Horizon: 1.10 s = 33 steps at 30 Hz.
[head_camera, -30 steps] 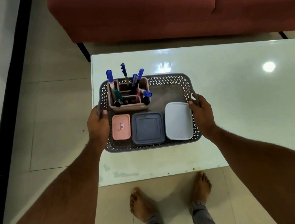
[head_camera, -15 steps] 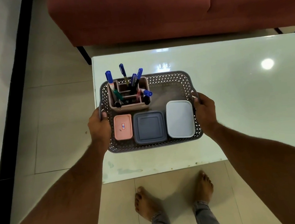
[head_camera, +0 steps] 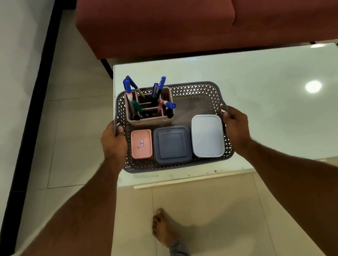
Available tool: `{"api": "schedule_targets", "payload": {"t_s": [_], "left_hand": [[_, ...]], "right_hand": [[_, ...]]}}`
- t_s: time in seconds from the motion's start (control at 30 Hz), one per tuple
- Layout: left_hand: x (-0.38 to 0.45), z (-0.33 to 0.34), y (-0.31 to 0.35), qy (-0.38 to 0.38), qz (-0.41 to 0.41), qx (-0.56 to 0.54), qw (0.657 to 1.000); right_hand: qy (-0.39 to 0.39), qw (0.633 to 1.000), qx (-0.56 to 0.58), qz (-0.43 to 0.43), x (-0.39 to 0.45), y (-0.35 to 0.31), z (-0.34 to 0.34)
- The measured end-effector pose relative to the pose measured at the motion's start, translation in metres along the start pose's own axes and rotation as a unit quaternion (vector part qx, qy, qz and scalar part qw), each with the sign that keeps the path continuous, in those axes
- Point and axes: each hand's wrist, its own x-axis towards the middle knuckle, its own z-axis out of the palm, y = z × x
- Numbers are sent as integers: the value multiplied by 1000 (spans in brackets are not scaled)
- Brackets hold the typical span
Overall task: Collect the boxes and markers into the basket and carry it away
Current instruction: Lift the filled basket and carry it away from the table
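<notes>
Two hands grip the grey perforated basket (head_camera: 193, 88) by its short ends, holding it over the near left part of the glossy white table (head_camera: 269, 119). Your left hand (head_camera: 113, 144) wraps the left handle, fingers curled shut around the rim with the thumb on top. Inside, at the back left, a pinkish holder (head_camera: 150, 120) stands upright with the markers (head_camera: 128, 90) poking out, mostly blue-capped, some leaning. Along the near wall three lidded boxes lie side by side: the small pink box (head_camera: 141, 144), then the dark grey-blue box (head_camera: 172, 144), then the pale blue box (head_camera: 207, 136), touching or nearly so. Your right hand (head_camera: 236, 129) closes on the right handle the same way. A red sofa (head_camera: 192, 12) stands beyond the table; one bare foot (head_camera: 163, 228) shows on the tiled floor below
</notes>
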Motion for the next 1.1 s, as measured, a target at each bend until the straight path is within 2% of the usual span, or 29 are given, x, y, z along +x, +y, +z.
{"api": "schedule_targets", "payload": {"t_s": [0.13, 0.3, 0.43, 0.6, 0.77, 0.97, 1.1], "left_hand": [[-44, -6, -10, 27, -8, 11, 1000], [-93, -18, -28, 31, -30, -13, 999], [-129, -24, -35, 27, -40, -35, 998], [-163, -39, -66, 3, -55, -36, 998], [-190, -53, -78, -4, -35, -22, 999], [-218, -60, -69, -15, -16, -30, 999], [-233, -64, -80, -33, -56, -62, 996]], "right_hand": [[-64, 994, 79, 40, -41, -5, -30], [-176, 965, 163, 105, -87, 3, -72], [-125, 956, 206, 166, -120, 21, -94], [-208, 939, 198, 191, -169, 47, -115], [-269, 915, 190, 232, -208, 67, -131], [-261, 912, 207, 240, -231, 78, -140], [-260, 908, 215, 247, -243, 89, -148]]}}
